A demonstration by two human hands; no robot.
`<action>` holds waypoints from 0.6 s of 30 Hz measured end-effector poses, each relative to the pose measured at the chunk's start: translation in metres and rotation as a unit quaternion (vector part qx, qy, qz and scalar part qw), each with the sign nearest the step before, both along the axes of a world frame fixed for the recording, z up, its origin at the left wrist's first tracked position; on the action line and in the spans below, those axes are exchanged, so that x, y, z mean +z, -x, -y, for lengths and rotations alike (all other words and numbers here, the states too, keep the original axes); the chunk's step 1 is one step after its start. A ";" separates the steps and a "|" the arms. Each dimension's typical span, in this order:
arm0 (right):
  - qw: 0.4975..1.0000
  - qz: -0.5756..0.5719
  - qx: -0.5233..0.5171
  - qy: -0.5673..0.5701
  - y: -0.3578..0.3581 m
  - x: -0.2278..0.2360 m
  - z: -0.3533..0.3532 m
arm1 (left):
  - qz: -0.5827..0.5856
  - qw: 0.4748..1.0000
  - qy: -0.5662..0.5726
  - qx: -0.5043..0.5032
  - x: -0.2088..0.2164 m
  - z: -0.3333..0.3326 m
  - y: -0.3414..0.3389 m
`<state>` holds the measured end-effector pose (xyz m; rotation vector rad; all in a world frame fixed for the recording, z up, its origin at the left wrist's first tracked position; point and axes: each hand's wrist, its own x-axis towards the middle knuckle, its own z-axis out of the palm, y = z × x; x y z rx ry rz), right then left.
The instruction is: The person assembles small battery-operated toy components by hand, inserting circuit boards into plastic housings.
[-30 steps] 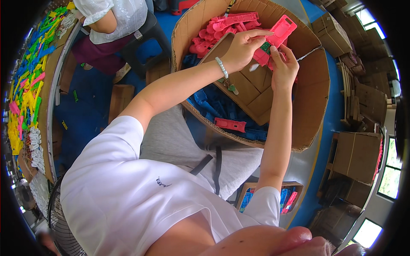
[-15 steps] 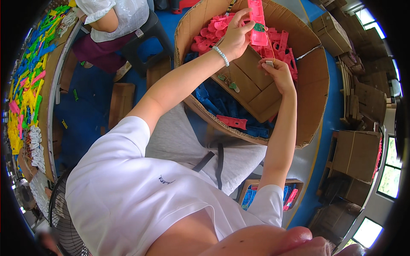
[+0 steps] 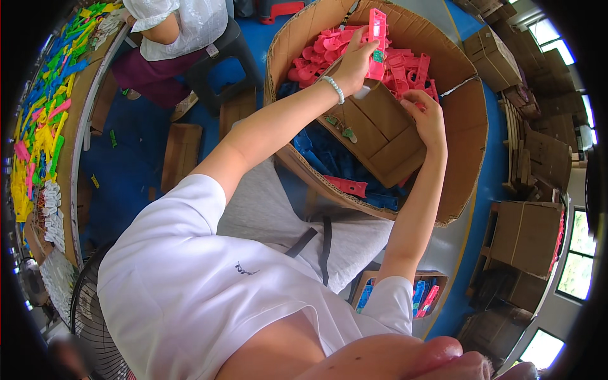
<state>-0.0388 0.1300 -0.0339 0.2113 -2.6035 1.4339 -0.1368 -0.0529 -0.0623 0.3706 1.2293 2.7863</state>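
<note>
Resting on a blue floor [image 3: 136, 158]: cardboard bin [image 3: 465, 136] | left hand [image 3: 354, 63] clamped on pink plastic piece [image 3: 377, 41] | right hand [image 3: 430, 117] half-curled, grasp indiscernible | stacked cartons [image 3: 525, 234] nearby

head-worn fisheye – looks steeply down, close over cardboard box [image 3: 465, 158].

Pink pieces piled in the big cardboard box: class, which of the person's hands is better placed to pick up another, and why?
Probably the right hand: it looks empty and rests at the edge of the pink pieces. The left hand is already gripping a pink part.
</note>
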 end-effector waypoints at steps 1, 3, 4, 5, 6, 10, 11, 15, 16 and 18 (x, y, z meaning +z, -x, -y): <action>0.999 -0.029 -0.012 -0.017 -0.001 0.002 0.006 | -0.013 1.000 -0.012 -0.023 0.000 0.002 0.002; 0.994 -0.087 -0.015 -0.066 0.007 -0.005 0.008 | -0.025 0.998 -0.026 -0.049 0.003 0.002 0.000; 0.982 -0.146 -0.020 -0.116 0.010 -0.009 0.007 | -0.027 0.998 -0.034 -0.050 0.005 0.000 -0.004; 0.978 -0.156 -0.013 -0.137 0.010 -0.013 0.005 | -0.028 0.997 -0.043 -0.050 0.008 -0.002 -0.007; 0.978 -0.158 -0.011 -0.137 0.011 -0.014 0.012 | -0.030 0.997 -0.043 -0.048 0.008 0.001 -0.006; 0.983 -0.142 -0.018 -0.117 0.013 -0.023 0.024 | -0.031 0.993 -0.102 -0.059 0.010 0.005 -0.007; 0.983 -0.147 -0.023 -0.105 0.015 -0.028 0.023 | -0.015 0.989 -0.125 -0.080 0.011 0.005 -0.008; 0.998 -0.006 0.003 -0.058 0.018 -0.034 0.008 | -0.022 0.982 -0.143 -0.125 0.013 0.008 -0.008; 0.992 0.123 -0.001 -0.002 0.018 -0.036 0.006 | -0.028 0.986 -0.126 -0.107 0.012 0.006 -0.008; 0.994 0.108 0.010 0.002 0.016 -0.033 0.007 | -0.034 0.990 -0.108 -0.084 0.009 0.004 -0.006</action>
